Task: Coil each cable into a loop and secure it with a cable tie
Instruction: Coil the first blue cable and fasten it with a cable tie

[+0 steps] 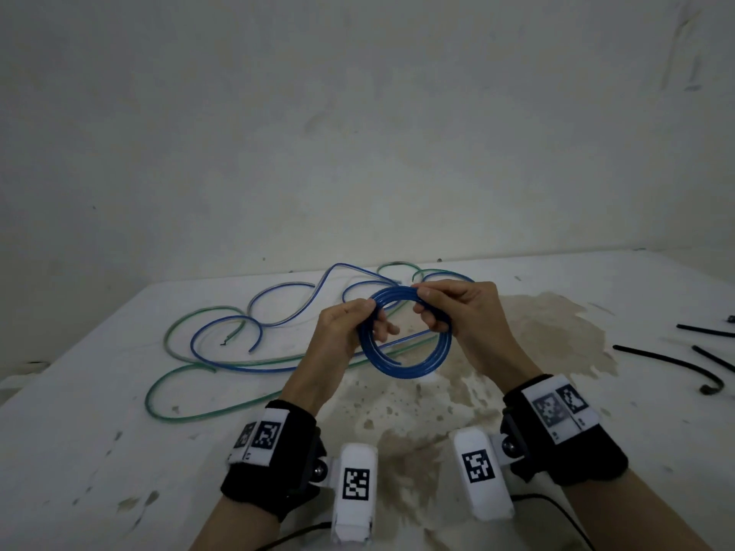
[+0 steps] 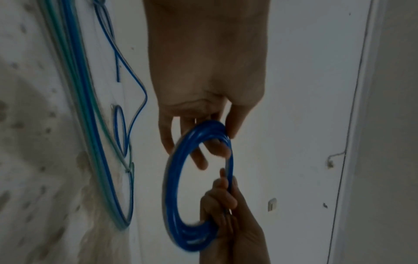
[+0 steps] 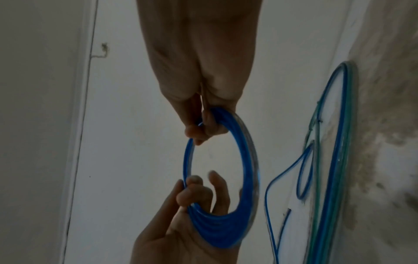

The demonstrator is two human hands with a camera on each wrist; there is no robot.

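Note:
A blue cable coil (image 1: 413, 363) of several turns is held upright above the white table (image 1: 119, 451). My left hand (image 1: 350, 324) pinches its left side, thumb on top and fingers through the ring. On the right, my right hand (image 1: 449, 308) grips the upper right of the ring with curled fingers. The left wrist view shows the blue cable coil (image 2: 172, 178) between my left hand (image 2: 203, 135) and my right hand (image 2: 226, 210). In the right wrist view the blue cable coil (image 3: 248, 160) hangs from my right hand (image 3: 203, 123).
Loose blue cables (image 1: 222, 324) and green cables (image 1: 171, 379) sprawl over the table behind and left of the hands. Black cable ties (image 1: 668, 361) lie at the right edge. A brown stain (image 1: 537, 332) marks the table under the hands. A wall stands close behind.

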